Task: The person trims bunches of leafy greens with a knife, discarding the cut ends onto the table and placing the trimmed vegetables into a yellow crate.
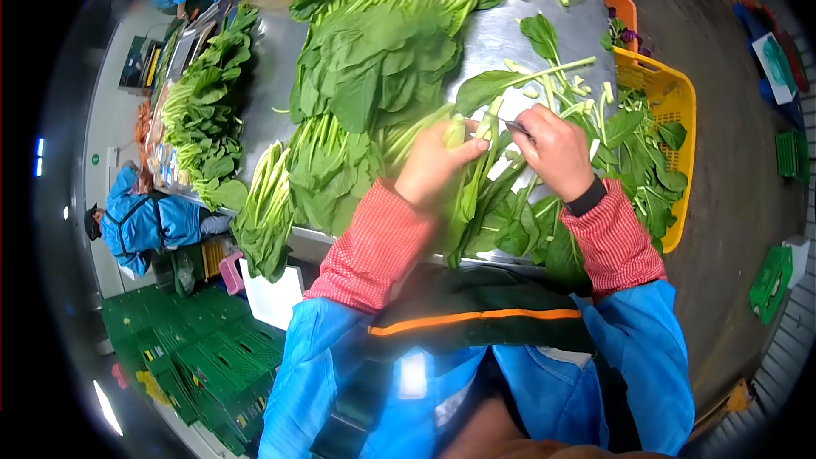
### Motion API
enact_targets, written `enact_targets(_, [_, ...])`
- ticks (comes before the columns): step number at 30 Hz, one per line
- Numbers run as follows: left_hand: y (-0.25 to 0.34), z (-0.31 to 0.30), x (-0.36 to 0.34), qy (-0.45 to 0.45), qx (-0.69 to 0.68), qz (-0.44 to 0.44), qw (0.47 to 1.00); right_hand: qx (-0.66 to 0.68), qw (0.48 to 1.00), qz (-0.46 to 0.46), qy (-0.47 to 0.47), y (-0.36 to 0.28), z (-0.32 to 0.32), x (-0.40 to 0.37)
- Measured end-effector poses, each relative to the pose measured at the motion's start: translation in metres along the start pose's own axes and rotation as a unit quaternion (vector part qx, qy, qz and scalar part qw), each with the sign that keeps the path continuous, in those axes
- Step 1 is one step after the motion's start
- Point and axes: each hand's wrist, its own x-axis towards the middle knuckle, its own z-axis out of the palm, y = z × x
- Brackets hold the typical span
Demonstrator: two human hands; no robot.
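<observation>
My left hand (435, 163) is closed around the stalks of a bunch of leafy greens (466, 208), whose leaves hang toward me. Close beside it, my right hand (557, 151) grips a small knife (515, 127), its dark blade at the stalk ends. Most of the knife's handle is hidden in my fingers. Left of my hands, a large heap of leafy greens (387, 64) lies on the metal table (274, 55). Cut stalk pieces (581, 106) and loose leaves (625, 127) are scattered to the right of my right hand.
A yellow crate (682, 110) with leaves in it stands against the table's right edge, near an orange crate (622, 7). More bunched greens (208, 110) lie at the left. A person in blue (140, 221) stands beyond, near stacked green crates (195, 361) and a white box (272, 293).
</observation>
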Motion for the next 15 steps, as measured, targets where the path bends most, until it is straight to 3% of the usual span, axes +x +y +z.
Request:
enact_targets(2, [0.007, 0.007, -0.004, -0.011, 0.035, 0.012, 0.999, -0.020, 1.000, -0.015, -0.013, 0.022, 0.006, -0.005])
enact_targets(4, [0.005, 0.006, -0.004, -0.014, 0.000, -0.005, 1.000, -0.052, 0.996, 0.062, -0.037, 0.047, 0.012, -0.014])
enact_targets(6, [0.004, 0.005, -0.002, -0.021, -0.018, 0.011, 1.000, 0.096, 0.972, 0.204, -0.073, 0.054, 0.010, -0.019])
enact_targets(8, [-0.006, 0.010, 0.000, -0.033, -0.022, 0.028, 0.999, 0.312, 0.932, 0.181, -0.020, 0.031, 0.011, -0.015])
enact_targets(10, [-0.007, 0.015, 0.005, -0.042, -0.009, 0.047, 0.998, 0.457, 0.874, 0.158, -0.038, 0.016, 0.015, -0.007])
enact_targets(12, [-0.007, 0.015, 0.004, -0.033, 0.016, 0.054, 0.998, 0.436, 0.871, 0.213, -0.082, 0.014, 0.003, 0.000])
enact_targets(13, [-0.005, 0.011, 0.004, 0.039, 0.135, 0.117, 0.983, 0.434, 0.867, 0.228, -0.087, 0.017, 0.001, 0.002])
enact_targets(15, [-0.002, 0.003, 0.006, 0.022, 0.123, 0.153, 0.980, 0.382, 0.887, 0.240, -0.096, 0.016, -0.003, 0.007])
